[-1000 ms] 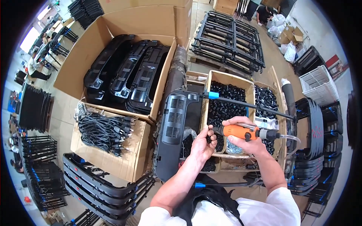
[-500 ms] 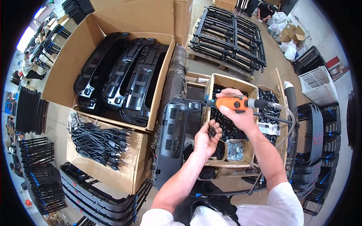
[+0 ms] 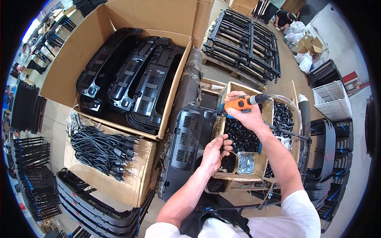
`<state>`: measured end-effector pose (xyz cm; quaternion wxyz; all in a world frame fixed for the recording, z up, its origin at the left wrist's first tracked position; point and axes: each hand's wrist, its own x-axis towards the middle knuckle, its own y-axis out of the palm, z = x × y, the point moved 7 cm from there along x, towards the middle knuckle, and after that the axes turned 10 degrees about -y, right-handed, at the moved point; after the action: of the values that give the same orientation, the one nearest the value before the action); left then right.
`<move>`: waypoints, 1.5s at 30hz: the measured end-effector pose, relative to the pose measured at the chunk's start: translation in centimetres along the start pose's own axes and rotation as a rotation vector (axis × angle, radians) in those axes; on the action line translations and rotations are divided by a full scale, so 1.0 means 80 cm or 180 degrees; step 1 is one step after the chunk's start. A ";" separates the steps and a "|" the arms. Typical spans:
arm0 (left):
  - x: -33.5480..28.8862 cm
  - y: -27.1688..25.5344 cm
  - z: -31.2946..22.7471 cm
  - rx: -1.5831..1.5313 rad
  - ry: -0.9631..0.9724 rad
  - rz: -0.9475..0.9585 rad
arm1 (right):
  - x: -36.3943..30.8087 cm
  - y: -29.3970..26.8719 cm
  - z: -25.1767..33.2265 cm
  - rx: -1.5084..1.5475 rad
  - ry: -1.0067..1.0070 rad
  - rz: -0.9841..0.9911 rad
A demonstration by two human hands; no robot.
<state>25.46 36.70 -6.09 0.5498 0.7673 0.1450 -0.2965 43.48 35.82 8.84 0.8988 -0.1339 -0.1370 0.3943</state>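
In my right hand (image 3: 251, 119) is an orange air screwdriver (image 3: 238, 104), held level, its tip pointing left at the upper right edge of a black slotted plastic panel (image 3: 168, 174). Whether the tip touches the panel I cannot tell. My left hand (image 3: 212, 154) has its fingers curled in, just right of the panel. Small black screws lay in that palm a moment ago; the fingers now mostly hide them. Below my right hand, a divided wooden box (image 3: 260, 168) holds small black plastic parts (image 3: 240, 135) and silver metal pins (image 3: 246, 162).
On the left, a big cardboard box (image 3: 65, 67) holds black panels (image 3: 147, 89); coiled black cables (image 3: 99, 146) lie on a carton before it. A padded roll (image 3: 186, 81) runs beside the box. Black frames (image 3: 242, 43) are stacked beyond. A person (image 3: 283, 19) crouches far right.
My left hand has turned and its fingers have curled over the screws, moving slightly down and left. The screwdriver has shifted a little up and left, its rear end swinging upward.
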 end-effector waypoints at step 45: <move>0.047 0.012 -0.090 -0.2193 0.0381 0.0211 | -0.014 0.025 0.077 0.0375 -0.0241 0.0510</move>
<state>31.08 42.67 -6.10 0.7763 0.5570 0.2436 -0.1666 39.18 37.11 13.69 0.8649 -0.0763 -0.1363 0.4770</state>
